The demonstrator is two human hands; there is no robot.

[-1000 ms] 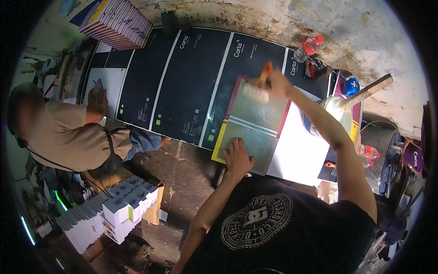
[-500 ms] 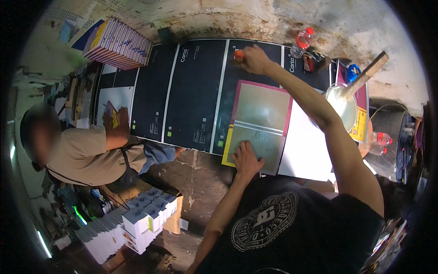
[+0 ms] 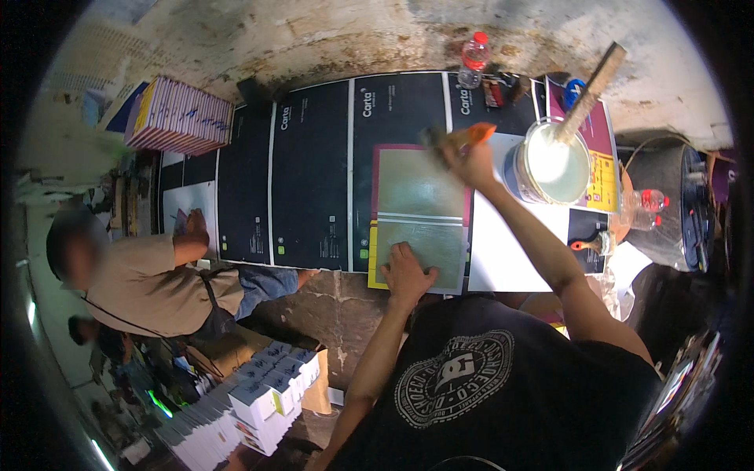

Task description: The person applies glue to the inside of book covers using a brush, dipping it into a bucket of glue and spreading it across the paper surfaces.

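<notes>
My right hand [image 3: 473, 163] is closed around a paintbrush with an orange handle [image 3: 477, 133]. Its blurred dark head hangs in the air above the far right corner of a cover sheet. This sheet has a pink margin [image 3: 376, 174] and a yellow margin [image 3: 373, 263]. Two grey-green boards [image 3: 418, 184] lie on it, with thin white lines between them and a wet-looking shine. On the nearer board my left hand [image 3: 407, 275] rests flat, fingers spread. A white bucket [image 3: 514, 174] of whitish liquid stands right of my right hand, a wooden stick [image 3: 593, 90] leaning in it.
Beside the bucket lies a white sheet [image 3: 503, 251]; a second brush [image 3: 583, 246] is farther right. At the back stand a plastic bottle [image 3: 473, 63] and a stack of books [image 3: 184, 118]. A co-worker [image 3: 145, 271] works at left, near stacked paper blocks [image 3: 263, 400].
My right hand has come back from the table's far side toward the bucket, and the brush now shows more fully. My left hand remains flat on the near board. The whole view has shifted.
</notes>
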